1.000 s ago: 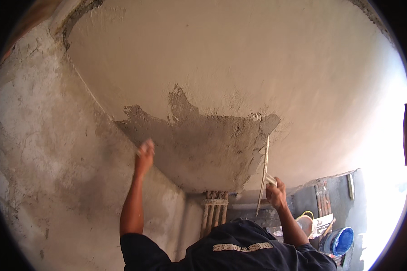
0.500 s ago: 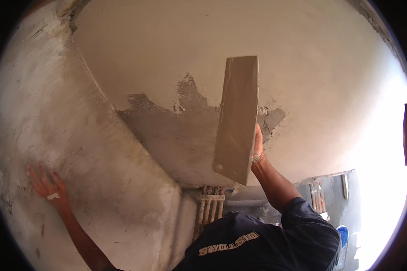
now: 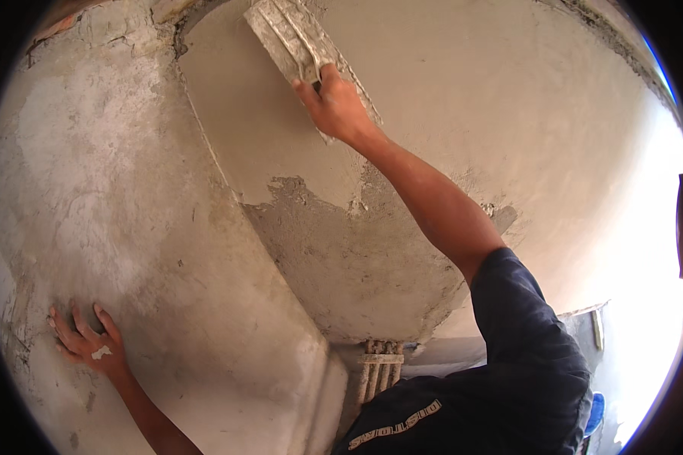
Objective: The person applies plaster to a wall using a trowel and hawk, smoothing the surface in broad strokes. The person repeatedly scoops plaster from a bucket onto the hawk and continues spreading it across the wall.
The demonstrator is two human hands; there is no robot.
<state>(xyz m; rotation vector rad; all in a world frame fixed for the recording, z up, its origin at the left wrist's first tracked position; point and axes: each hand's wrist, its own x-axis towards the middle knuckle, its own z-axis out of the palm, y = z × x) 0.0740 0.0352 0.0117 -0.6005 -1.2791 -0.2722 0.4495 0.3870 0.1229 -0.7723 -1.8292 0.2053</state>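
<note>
My right hand (image 3: 337, 105) is closed round the handle of a plastering trowel (image 3: 284, 47). The long metal blade lies against the upper left of the plastered wall (image 3: 463, 98), its back and mortar-smeared handle bar toward me. Smooth, damp-looking tan plaster covers the upper wall. Below it is a rough, darker grey patch (image 3: 334, 258) with a ragged upper edge. My left hand (image 3: 89, 341) rests flat with fingers spread on the adjoining wall (image 3: 152, 227) at the left. A whitish smear marks the back of that hand.
A corner line runs diagonally between the two walls. Several mortar-stained pipes (image 3: 379, 371) stand at the wall's lower end, close to my body. Bright light floods the right side. A blue object (image 3: 594, 413) shows beyond my right side.
My right hand has swung the trowel up and left; its broad face showed before, now its handle side does. The left hand stays on the side wall as the view shifts slightly.
</note>
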